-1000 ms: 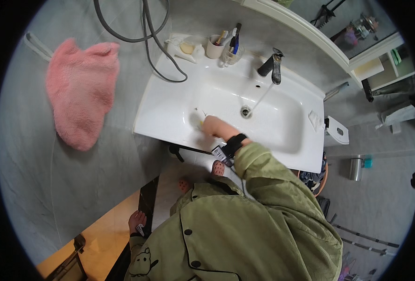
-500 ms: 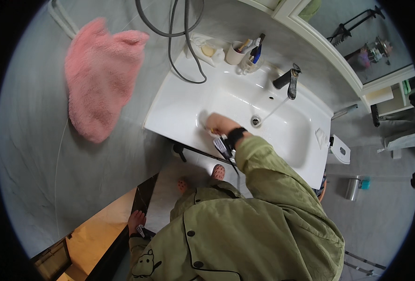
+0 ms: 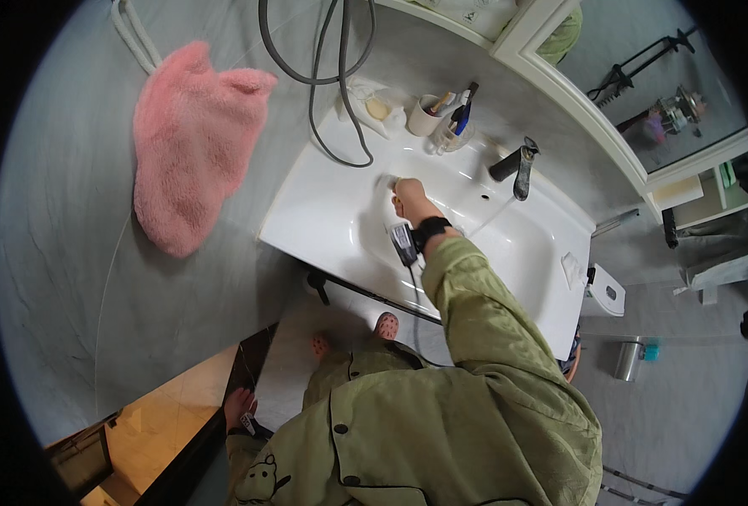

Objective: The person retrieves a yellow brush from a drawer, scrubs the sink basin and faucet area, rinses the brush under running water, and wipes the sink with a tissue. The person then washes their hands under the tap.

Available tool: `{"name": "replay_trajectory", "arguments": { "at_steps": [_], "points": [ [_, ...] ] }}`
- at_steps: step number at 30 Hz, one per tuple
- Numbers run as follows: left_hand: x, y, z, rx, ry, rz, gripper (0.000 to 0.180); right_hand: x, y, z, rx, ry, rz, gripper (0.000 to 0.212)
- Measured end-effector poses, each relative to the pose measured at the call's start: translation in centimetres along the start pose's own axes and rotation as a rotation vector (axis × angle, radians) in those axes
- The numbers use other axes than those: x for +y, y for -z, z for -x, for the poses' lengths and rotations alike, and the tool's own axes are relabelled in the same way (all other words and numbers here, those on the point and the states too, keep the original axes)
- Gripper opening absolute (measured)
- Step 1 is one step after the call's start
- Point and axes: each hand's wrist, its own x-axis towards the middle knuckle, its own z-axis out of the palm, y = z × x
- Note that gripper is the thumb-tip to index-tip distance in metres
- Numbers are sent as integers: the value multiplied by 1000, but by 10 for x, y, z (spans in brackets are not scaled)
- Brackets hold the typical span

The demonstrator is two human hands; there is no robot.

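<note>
My right hand (image 3: 411, 199) is closed and lies at the left inner slope of the white washbasin (image 3: 306, 198). A small pale thing shows at its fingertips, too smeared to name. A black strap with a small device (image 3: 403, 244) and a cable sits on that wrist. To the right, a thin stream of water runs from the black tap (image 3: 521, 173) into the bowl; my forearm hides the drain. My left hand (image 3: 239, 407) hangs low at the left, away from the basin, its fingers stretched out and holding nothing, near a dark strip.
On the basin's back ledge stand a soap dish (image 3: 377, 109), a white cup (image 3: 425, 116) and a clear holder (image 3: 452, 135) with brushes. A grey hose (image 3: 344, 76) hangs over the back left corner. A pink fluffy towel (image 3: 197, 152) hangs on the left wall. A mirror cabinet (image 3: 593, 126) overhangs the right.
My right hand has moved away from the basin's front edge, up the left slope toward the back. The drain, seen before, is now behind my forearm. My left hand stays low at the left.
</note>
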Motion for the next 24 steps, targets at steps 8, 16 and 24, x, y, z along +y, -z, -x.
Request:
{"name": "replay_trajectory", "arguments": {
  "at_steps": [8,16,24],
  "points": [
    [-26,4,3,73,12,98,47,10,-13,8,-288,507,1170,16],
    [-25,3,20,59,33,41,48,2,2,83,-128,-43,467,22],
    [-9,15,6,-67,28,62,42,-28,-21,-11,-104,-41,-56,19]
  ]
}}
